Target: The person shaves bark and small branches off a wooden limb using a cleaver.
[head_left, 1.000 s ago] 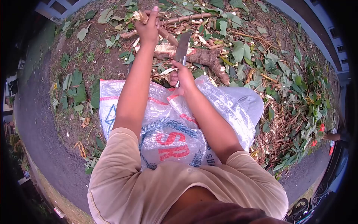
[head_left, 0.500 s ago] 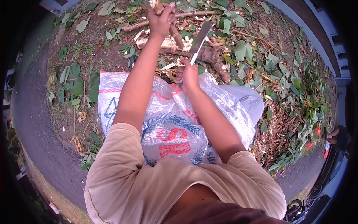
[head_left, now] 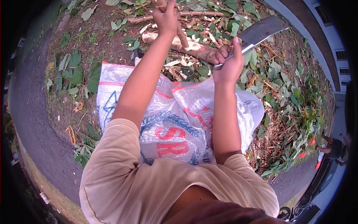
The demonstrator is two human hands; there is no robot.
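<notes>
My left hand (head_left: 166,19) is wrapped round a brown stick (head_left: 182,36), which leans with its lower end on a thick chopped log (head_left: 201,51). Pale cut wood shows on the log's top. To the right, my right hand (head_left: 228,59) grips the handle of a cleaver (head_left: 263,30); its wide dark blade points up and right, apart from the stick. White and pale wood chips (head_left: 179,67) lie scattered about the log. A printed plastic sack (head_left: 171,123) covers my lap and legs.
A long thin branch (head_left: 197,14) lies behind the log. Green leaves (head_left: 291,74) and twigs cover the ground to the right. A paved path (head_left: 30,104) runs along the left. Another person (head_left: 335,148) is at the far right edge, near a parked vehicle.
My right hand has moved right and up with the cleaver, and its blade has swung from near the stick to the right. My left hand still holds the stick, slightly shifted right.
</notes>
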